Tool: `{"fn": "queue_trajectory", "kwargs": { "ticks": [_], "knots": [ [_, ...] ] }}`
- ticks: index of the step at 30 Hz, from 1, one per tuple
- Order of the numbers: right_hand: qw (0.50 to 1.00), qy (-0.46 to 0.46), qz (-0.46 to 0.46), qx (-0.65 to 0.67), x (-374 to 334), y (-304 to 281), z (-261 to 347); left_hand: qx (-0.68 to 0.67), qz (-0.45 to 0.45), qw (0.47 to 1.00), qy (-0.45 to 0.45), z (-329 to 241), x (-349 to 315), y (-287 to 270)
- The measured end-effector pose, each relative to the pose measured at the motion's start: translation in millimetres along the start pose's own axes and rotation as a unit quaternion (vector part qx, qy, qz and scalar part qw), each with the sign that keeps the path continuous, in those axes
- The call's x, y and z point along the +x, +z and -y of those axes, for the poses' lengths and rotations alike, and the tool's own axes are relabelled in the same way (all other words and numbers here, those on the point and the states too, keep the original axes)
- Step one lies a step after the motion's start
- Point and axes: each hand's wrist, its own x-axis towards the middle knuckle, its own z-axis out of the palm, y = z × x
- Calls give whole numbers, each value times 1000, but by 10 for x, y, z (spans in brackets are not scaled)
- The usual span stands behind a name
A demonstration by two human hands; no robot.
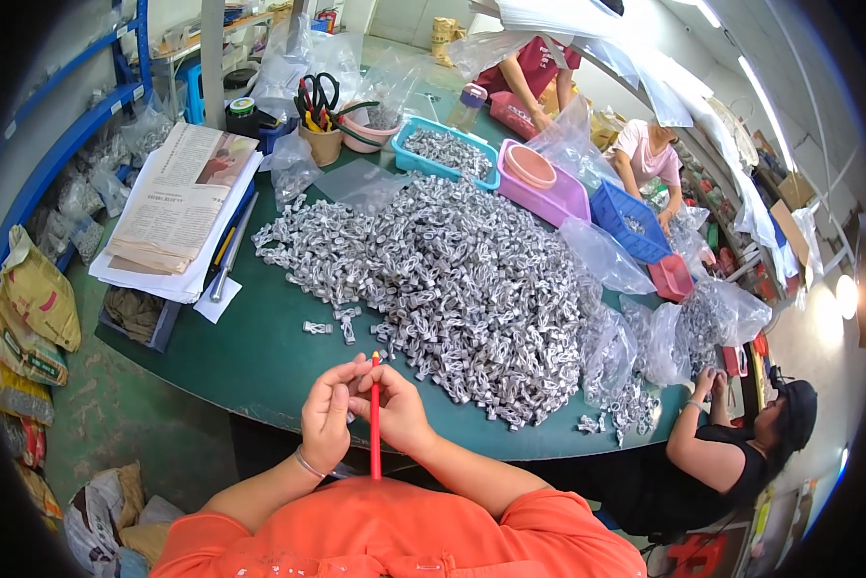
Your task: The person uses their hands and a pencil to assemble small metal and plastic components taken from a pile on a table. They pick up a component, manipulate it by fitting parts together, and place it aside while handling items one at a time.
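Note:
My left hand (327, 424) and my right hand (397, 412) meet in front of my body at the near table edge. A long thin red rod with a yellowish tip (375, 424) stands between them, its tip pointing away from me. The right fingers are closed around its upper part. Curled fingers of the left hand press close to the right fingertips; a small greyish bit shows between the hands, too hidden to name. Just beyond lies a big heap of small grey metal clip-like parts (481, 299), with a few loose parts (347, 323) apart from it.
Newspaper on papers (177, 193) lies at left, near pens (232, 246). Behind the heap stand a scissors cup (323, 143), a blue tray of parts (406, 159), a purple tray (572, 200) and a blue basket (626, 217). Plastic bags and several co-workers (732, 433) are at right.

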Motion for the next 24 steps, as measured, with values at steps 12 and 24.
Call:
{"fn": "queue_trajectory", "kwargs": {
  "ticks": [12, 24],
  "knots": [
    [987, -144, -65, -11, -106, 17, 75, 289, -11, 956, 37, -98, -115, -84],
    [959, -271, -41, -69, -105, -85, 87, 111, -3, 994, 0, -84, -22, -85]
  ]
}}
